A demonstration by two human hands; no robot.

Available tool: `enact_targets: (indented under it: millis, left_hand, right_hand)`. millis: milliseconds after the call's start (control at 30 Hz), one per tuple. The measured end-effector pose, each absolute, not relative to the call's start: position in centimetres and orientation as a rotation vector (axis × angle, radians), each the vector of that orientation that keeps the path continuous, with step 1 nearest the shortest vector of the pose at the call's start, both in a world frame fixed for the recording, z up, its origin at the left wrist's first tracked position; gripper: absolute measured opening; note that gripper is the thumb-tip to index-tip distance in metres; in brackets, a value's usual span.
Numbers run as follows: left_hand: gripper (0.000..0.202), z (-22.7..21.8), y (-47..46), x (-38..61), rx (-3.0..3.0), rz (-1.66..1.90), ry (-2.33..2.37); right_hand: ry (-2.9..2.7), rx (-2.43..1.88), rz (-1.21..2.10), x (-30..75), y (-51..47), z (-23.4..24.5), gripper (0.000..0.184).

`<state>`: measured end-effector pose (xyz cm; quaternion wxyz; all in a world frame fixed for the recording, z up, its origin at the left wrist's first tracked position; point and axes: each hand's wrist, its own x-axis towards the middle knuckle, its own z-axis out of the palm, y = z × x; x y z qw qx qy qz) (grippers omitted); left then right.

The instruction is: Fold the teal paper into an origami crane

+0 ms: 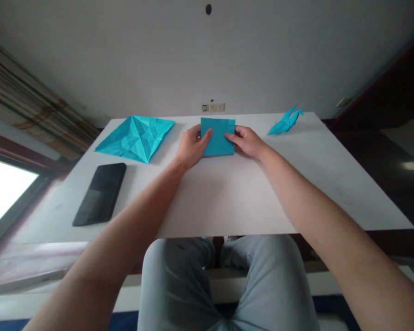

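A folded square of blue paper (218,138) is held upright-tilted above the white table between both hands. My left hand (193,143) grips its left edge, thumb on the front face and fingers behind. On the opposite edge, my right hand (247,140) pinches the paper with the thumb in front; its other fingers are partly hidden behind. To the left lies a creased, opened-out blue sheet (135,138). A finished blue origami crane (285,122) rests on the table's far right.
A black smartphone (100,194) lies at the left of the white table (227,197). The grey wall (158,59) with power sockets (213,107) rises behind the far edge. Patterned curtains (27,82) hang at the left. My knees are under the near edge.
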<state>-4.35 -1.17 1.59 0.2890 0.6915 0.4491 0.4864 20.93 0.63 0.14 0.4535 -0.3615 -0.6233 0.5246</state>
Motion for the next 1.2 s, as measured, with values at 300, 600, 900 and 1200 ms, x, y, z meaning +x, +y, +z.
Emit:
enact_targets:
  millis: [300, 600, 900, 1200]
  left_hand:
    - [0.034, 1.91, -1.54, -4.34, 1.944, 1.275, 1.225]
    - [0.037, 2.08, -1.77, -4.26, 1.926, 1.275, 1.227]
    - [0.038, 2.08, -1.84, -4.23, 1.951, 1.279, 1.258]
    - [0.044, 1.86, -1.65, -4.14, 1.988, 1.255, 1.295]
  right_hand:
    - [-1.615, -0.918, 1.201, 21.18, 0.66, 0.29, 0.066]
    - [-1.623, -0.926, 1.199, 21.10, 0.69, 0.27, 0.067]
    - [-1.648, -0.947, 1.180, 21.14, 0.47, 0.47, 0.060]
    - [-1.762, -0.954, 1.089, 21.52, 0.78, 0.16, 0.050]
